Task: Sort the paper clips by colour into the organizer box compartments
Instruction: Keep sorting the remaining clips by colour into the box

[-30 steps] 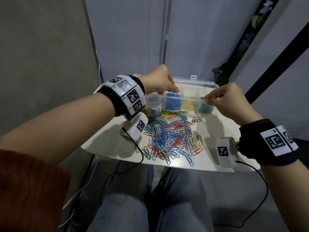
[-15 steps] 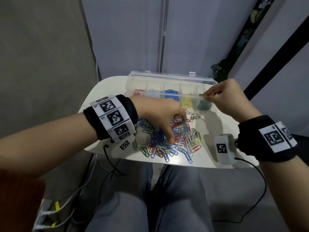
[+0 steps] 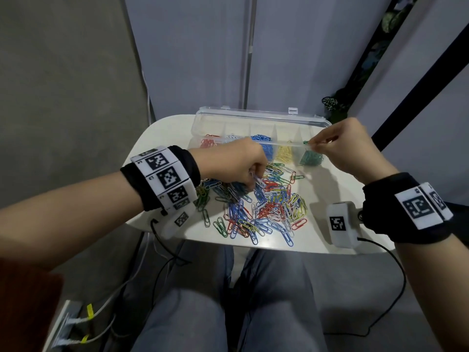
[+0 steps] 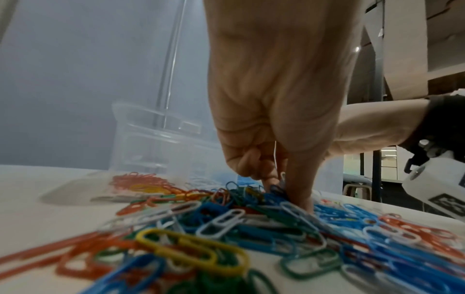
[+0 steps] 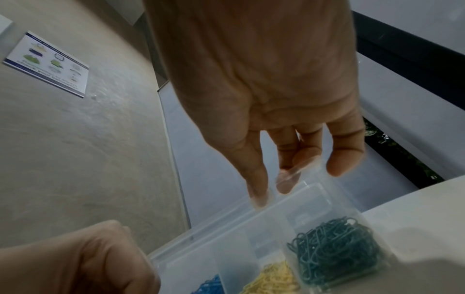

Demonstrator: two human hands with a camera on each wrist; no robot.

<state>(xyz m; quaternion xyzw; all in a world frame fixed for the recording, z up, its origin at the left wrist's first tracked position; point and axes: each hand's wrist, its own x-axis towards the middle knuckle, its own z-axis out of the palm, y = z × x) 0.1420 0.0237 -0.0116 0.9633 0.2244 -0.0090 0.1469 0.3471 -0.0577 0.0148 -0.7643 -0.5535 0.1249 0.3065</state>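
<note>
Reaching into the loose pile of paper clips [image 3: 264, 207] in the middle of the worktop [image 3: 162, 133], our left hand [image 3: 238, 163] has its fingertips [image 4: 299, 197] curled down among them, pinching a white clip [image 3: 257, 180] at the pile's far edge; the left wrist view shows a thin pale wire rising between finger and thumb. The pile spreads toward the near edge of the worktop, a mix of blue, red, green, yellow and white.

Our right hand [image 3: 347, 148] hangs over the right end of the organizer box [image 3: 253, 116], which stands along the far edge of the worktop with its clear lid tilted up behind. Thumb and forefinger are drawn together there with something green at their tips, but in the right wrist view the fingers [image 5: 256, 179] look loosely extended above the box, so we cannot tell whether this hand grips anything.

In the box, the compartments from left to right hold red clips [image 3: 208, 142], white clips [image 3: 232, 137], blue clips [image 3: 264, 146], yellow clips [image 3: 284, 153] and green clips [image 5: 334, 250], the green ones at the right end.
</note>
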